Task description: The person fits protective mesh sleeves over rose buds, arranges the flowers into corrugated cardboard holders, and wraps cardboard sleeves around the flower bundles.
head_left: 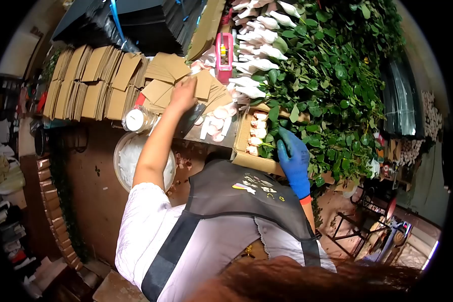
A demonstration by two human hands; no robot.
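Note:
My bare left hand (pixel 185 94) reaches over a spread of flat brown cardboard sheets (pixel 166 68) on the table. Its fingers are bent together on the edge of a cardboard sheet (pixel 203 84). My right hand (pixel 294 157), in a blue glove, rests at the right side of a corrugated cardboard wrap (pixel 259 162). Its thumb stands apart from the fingers, which lie against green leaves. Inside the wrap is a row of pale pink roses (pixel 257 133). Whether the glove grips any stems is hidden.
Rose heads in white sleeves (pixel 259 65) and dense foliage (pixel 337 80) fill the right. A pink tape dispenser (pixel 224 55) stands behind. Stacked cardboard (pixel 98 65) and a clear jar (pixel 135 120) lie left. Below is a round tub (pixel 128 156) with white pieces.

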